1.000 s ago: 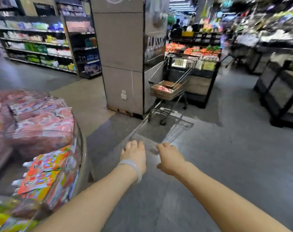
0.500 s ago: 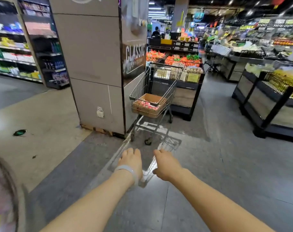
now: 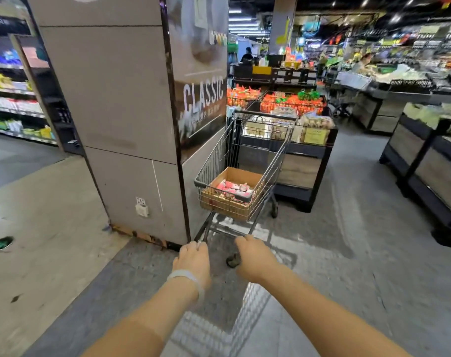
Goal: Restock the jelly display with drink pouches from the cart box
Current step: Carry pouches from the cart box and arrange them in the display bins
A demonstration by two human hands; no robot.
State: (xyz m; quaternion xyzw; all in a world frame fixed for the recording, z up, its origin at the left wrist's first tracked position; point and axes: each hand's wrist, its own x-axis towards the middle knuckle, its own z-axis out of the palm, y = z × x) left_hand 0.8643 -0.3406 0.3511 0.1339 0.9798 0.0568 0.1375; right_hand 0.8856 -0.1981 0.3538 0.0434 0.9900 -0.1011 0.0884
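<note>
Drink pouches [image 3: 234, 188] lie in the cardboard box [image 3: 232, 194] inside the cart [image 3: 245, 173] at frame centre, ahead of us. Low in the frame, our left hand [image 3: 193, 264] and right hand [image 3: 255, 258] reach empty, fingers loosely curled, well short of it. No jelly display shows, so we judge another load remains to fetch.

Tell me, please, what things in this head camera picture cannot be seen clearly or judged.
- Cardboard box in the cart: how many pink pouches it holds; its walls hide the lower layers.
- Pouch print: too small and blurred.
- Left hand and right hand: fingers curl away, so their grip cannot be judged.
- Jelly display: outside the picture.
- Shelves at left: blurred.
</note>
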